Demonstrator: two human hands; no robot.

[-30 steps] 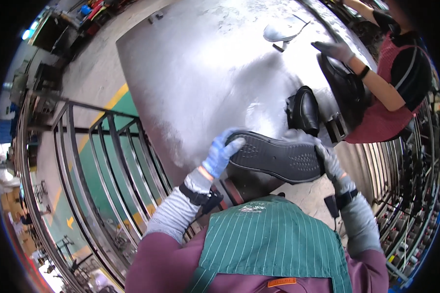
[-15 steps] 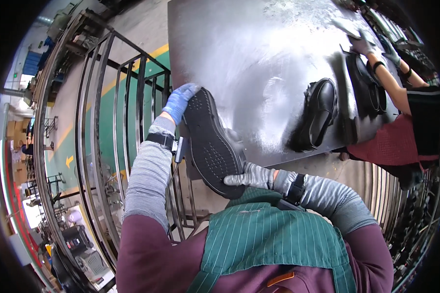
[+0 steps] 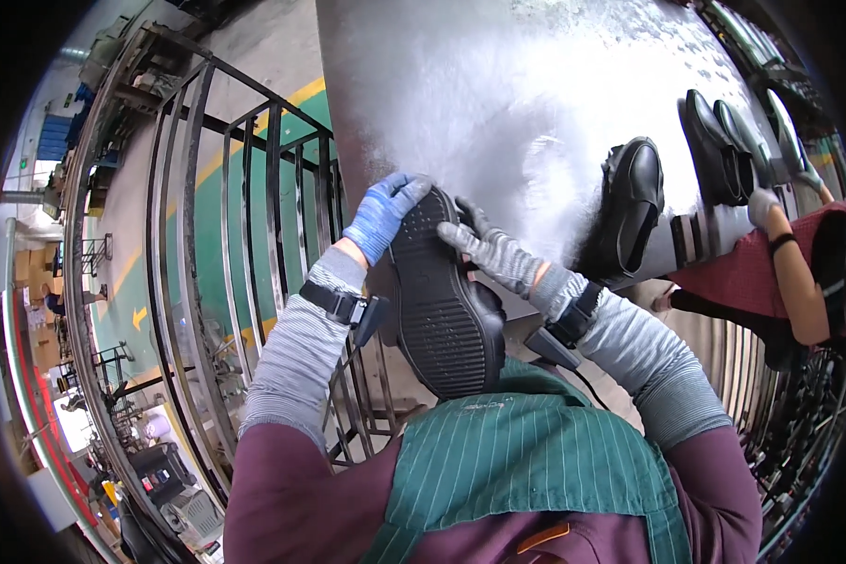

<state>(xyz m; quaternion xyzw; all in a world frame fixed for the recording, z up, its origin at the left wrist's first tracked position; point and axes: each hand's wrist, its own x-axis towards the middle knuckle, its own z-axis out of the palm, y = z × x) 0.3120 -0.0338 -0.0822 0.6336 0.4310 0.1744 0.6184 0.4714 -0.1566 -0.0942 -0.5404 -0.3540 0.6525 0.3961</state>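
Note:
A black shoe hangs off the near edge of the table, turned so its dotted and ribbed sole faces me. My left hand, in a blue glove, grips it at the upper end with the fingertips over the rim. My right hand, in a grey glove, holds the same end from the right, a finger or thumb laid on the sole and the other fingers partly behind. The shoe's upper is mostly hidden beneath the sole. Another black slip-on shoe stands upright on the table to my right.
The dark metal table carries pale, powdery smears. Farther right are more black shoes beside a co-worker's gloved hand. A black metal rack stands close on my left, over a green floor with yellow lines.
My right hand has moved from the shoe's lower end up to its upper end. The shoe has shifted slightly right and nearer upright. The co-worker's hand has drawn back toward the near side.

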